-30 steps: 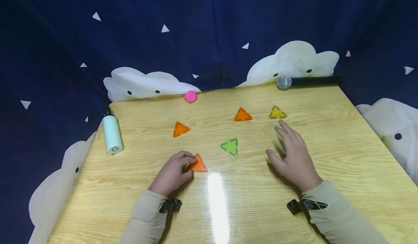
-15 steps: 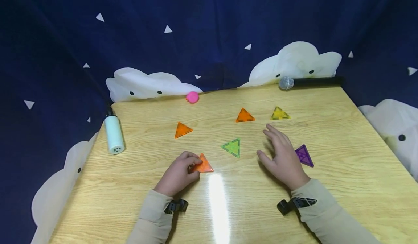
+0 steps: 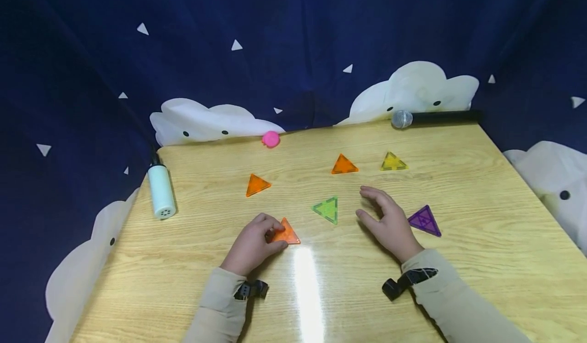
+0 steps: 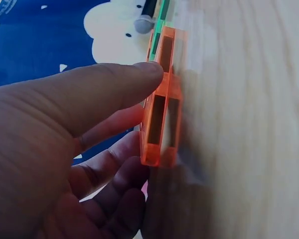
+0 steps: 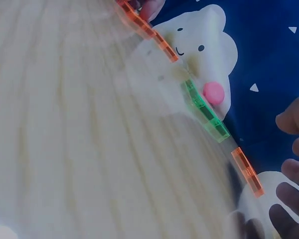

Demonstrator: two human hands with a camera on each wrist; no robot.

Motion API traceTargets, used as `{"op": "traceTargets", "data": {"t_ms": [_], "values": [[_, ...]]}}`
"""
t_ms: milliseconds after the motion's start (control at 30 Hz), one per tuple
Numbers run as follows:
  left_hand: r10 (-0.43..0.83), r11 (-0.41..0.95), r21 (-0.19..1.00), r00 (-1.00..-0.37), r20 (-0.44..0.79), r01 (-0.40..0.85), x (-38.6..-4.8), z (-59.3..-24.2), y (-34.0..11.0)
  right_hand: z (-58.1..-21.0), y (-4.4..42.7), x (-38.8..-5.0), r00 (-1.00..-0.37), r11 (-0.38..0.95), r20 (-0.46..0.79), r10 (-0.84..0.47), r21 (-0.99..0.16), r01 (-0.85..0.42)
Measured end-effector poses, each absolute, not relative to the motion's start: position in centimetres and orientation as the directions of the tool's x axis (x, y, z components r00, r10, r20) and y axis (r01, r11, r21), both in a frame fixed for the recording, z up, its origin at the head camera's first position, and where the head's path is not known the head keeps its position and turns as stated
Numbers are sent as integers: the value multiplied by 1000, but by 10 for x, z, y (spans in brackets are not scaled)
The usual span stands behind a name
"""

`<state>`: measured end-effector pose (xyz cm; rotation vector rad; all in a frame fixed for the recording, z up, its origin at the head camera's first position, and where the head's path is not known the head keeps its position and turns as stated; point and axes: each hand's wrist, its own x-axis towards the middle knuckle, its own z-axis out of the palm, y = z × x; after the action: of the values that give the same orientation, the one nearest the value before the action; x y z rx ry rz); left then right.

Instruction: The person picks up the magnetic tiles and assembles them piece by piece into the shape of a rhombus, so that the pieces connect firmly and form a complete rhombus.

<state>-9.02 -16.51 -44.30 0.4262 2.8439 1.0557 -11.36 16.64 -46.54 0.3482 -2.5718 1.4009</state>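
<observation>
Near the table's front, my left hand (image 3: 252, 241) pinches an orange triangular magnetic tile (image 3: 287, 233) lying flat, its fingers curled over the left side. In the left wrist view the thumb (image 4: 107, 89) presses on the tile's edge (image 4: 158, 117). My right hand (image 3: 389, 227) hovers over the table with loosely bent fingers and holds nothing. It is between a green triangular tile (image 3: 327, 210) on its left and a purple one (image 3: 425, 221) on its right. In the right wrist view its fingers (image 5: 292, 172) touch no tile.
Farther back lie two more orange triangular tiles, one left (image 3: 257, 185) and one central (image 3: 344, 164), plus a yellow one (image 3: 393, 162). A pink round object (image 3: 271, 139) and a microphone (image 3: 402, 119) sit at the back edge. A pale blue cylinder (image 3: 162, 192) lies left.
My right hand has moved left and nearer, away from the yellow tile, and the purple tile has come into view beside it. The left thumb has slid along the orange tile's near edge.
</observation>
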Motion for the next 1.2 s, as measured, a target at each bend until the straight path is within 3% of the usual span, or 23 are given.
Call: {"op": "traceTargets", "data": {"t_ms": [333, 767, 1200], "values": [[298, 705, 664, -954, 41, 249, -92, -447, -167, -472, 159, -129, -960, 575, 202, -194, -770, -277], [284, 679, 697, -958, 41, 231, -92, -450, -170, -471, 153, -133, -900, 710, 227, -373, -555, -434], [286, 668, 709, -957, 38, 228, -94, -452, -173, -468, 142, -136, -874, 706, 209, -438, -522, -479]]}}
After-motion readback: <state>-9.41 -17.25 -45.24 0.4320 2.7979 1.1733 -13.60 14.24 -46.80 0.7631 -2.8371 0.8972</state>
